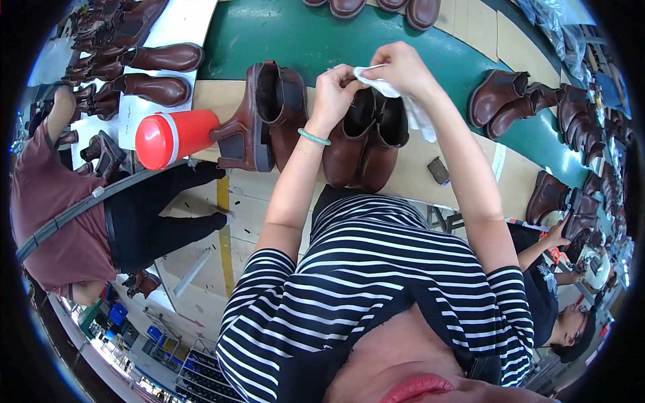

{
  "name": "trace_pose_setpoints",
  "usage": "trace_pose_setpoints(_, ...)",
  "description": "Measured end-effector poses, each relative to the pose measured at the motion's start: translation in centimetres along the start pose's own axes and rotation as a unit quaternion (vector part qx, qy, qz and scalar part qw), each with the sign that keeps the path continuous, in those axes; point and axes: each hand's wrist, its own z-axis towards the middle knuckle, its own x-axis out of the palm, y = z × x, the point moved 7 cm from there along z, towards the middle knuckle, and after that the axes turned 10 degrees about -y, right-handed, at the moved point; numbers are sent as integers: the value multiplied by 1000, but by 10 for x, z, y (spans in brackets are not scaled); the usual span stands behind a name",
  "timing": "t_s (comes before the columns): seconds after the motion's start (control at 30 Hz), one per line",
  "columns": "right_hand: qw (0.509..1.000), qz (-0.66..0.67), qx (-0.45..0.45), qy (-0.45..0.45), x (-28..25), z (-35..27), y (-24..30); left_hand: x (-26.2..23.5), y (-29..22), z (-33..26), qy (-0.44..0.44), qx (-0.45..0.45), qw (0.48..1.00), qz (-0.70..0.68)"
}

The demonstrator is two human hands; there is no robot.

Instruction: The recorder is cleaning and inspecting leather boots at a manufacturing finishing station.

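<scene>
1. Workshop floor (255, 221), pale, with yellow stripe (224, 235) running past the left of the bench; dark scraps scattered over it.
2. Background at lower left: blue bins (117, 313) and a dark rack (201, 376), both small and bent by the lens.
3. Worktable (269, 40), green-topped, curving across the upper part of the view; tan board (413, 180) along its near edge, further tan sheets at the far side.
4. White surface (185, 27), upper left, bearing rows of brown boots (164, 57).
5. Far edge of table: more brown ankle boots, cut off by the top of the view. Upper right: crumpled clear plastic (557, 20).
6. Right end of table: brown boots (497, 101) in a long group.
7. Near board, left part: red container (198, 129) with white band, just beside two brown boots (247, 127) with dark elastic sides.
8. Near board, centre: pair of brown boots (376, 158), side by side, dark openings toward the hands. To their right, small dark block (438, 170).
9. White cloth (422, 121), held above the centre pair, loose end hanging beside the right forearm.
10. Right hand (405, 70): fingers bent, gripping the cloth.
11. Left hand (332, 97), green bracelet at wrist: fingers curled, thumb and forefinger at the cloth's edge; pinch on it impossible to tell.
12. Co-workers: one at left in maroon shirt (60, 215); one at right in dark clothing, hand at a boot.
</scene>
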Motion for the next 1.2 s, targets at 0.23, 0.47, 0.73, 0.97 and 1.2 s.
trace_pose_setpoints(0.23,1000,-28,-1,-12,-39,-7,-22,-1,7,-5,26,-55,997,-51)
trace_pose_setpoints(0.47,845,504,141,106,-58,-37,-114,30,-65,-34,16,-133,986,-98)
trace_pose_setpoints(0.73,720,647,186,169,20,-31,-134,76,-22,-21,3,-128,990,53)
trace_pose_setpoints(0.97,787,560,205,158,13,-39,-115,55,-25,-51,-45,-118,982,-139)
trace_pose_setpoints(1.2,862,437,181,180,29,-29,-90,58,-23,-48,-34,-122,985,-114)
